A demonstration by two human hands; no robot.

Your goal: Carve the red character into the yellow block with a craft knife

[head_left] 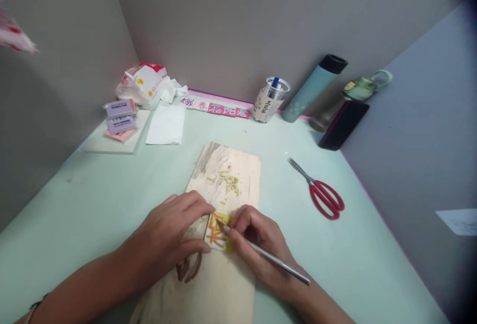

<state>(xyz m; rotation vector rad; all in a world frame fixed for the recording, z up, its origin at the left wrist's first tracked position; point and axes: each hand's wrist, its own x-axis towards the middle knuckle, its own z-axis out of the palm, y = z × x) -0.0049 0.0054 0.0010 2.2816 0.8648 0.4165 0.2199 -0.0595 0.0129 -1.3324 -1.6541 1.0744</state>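
A small yellow rubber carving block point(228, 244) lies on a wooden board point(238, 289). An orange character is drawn on its face, and part of the yellow surface is cut away to white. My left hand point(177, 227) grips the block from the left, index finger at the upper corner and thumb at the lower one. Between the thumb and fingers of my right hand point(261, 244) is a silver craft knife point(281, 263), its blade tip on the drawn character. Yellow shavings point(231, 183) are scattered on the board beyond the block.
Red-handled scissors point(325, 197) lie to the right. Along the back stand a tissue pack point(143, 85), a row of carved blocks point(227, 110), a clear jar point(269, 103), a teal bottle point(315, 88), a steel bottle point(328, 110) and a phone point(345, 124). Wrapped blocks point(121, 115) are stacked left.
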